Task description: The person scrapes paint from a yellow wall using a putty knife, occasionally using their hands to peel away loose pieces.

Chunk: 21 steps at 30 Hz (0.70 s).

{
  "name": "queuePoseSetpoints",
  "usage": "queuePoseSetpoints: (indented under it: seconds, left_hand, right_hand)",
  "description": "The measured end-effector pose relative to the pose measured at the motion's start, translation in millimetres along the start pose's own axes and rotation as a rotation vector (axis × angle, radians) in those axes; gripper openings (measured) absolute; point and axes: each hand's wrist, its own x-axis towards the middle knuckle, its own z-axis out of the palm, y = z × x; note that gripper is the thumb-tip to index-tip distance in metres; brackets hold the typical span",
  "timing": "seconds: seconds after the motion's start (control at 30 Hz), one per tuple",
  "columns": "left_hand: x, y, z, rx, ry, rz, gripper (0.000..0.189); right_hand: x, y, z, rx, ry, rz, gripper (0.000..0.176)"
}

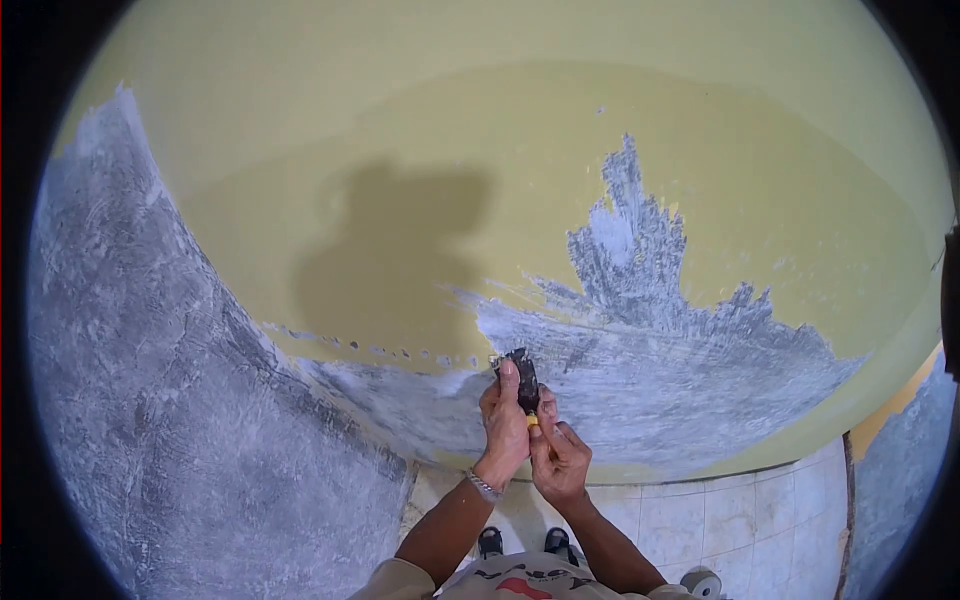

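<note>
A dark, flat-looking tool with a small yellow part (526, 382) is held upright before the wall; its exact kind does not show. My left hand (507, 425) is closed around its left side, thumb lying along the dark face. Curled at the lower end, by the yellow part, are the fingers of my right hand (562, 458). Behind both hands rises a yellow-green painted wall (600, 100). A broad grey scraped patch (690, 370) of bare surface spreads right of the tool, with a ragged peak going up. Several small chipped spots run in a line to the left.
Another wall (150, 400), grey and rough, meets the painted one at the left corner. Below lies a tiled floor (720, 515), with my dark sandals (557, 541) on it. A round whitish object (702, 582) sits at lower right. Farther right is a grey surface (905, 480).
</note>
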Motion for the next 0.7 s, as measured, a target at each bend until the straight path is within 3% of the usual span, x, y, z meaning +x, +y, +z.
queuePoseSetpoints:
  seconds: [0.13,0.27,0.43,0.57,0.67,0.7]
  left_hand:
    - [-8,8,7,0.044,0.013,-0.004,0.050]
    - [-5,11,6,-0.002,0.018,-0.046,0.050]
    - [0,11,1,0.050,0.014,-0.003,0.052]
    - [0,15,-1,-0.024,-0.001,-0.003,0.053]
    - [-7,17,-1,0.077,0.063,-0.049,0.052]
    - [-5,13,-9,0.074,0.033,-0.061,0.053]
  right_hand:
    - [-2,-5,8,-0.022,0.109,-0.131,0.036]
    - [-2,-5,-2,-0.042,-0.037,0.040,0.037]
    - [6,-10,13,-0.022,0.092,-0.080,0.038]
    - [9,-30,-1,-0.049,-0.080,0.151,0.041]
    - [-2,-26,5,0.117,0.011,-0.043,0.045]
    - [-10,-17,3,0.037,-0.016,-0.079,0.045]
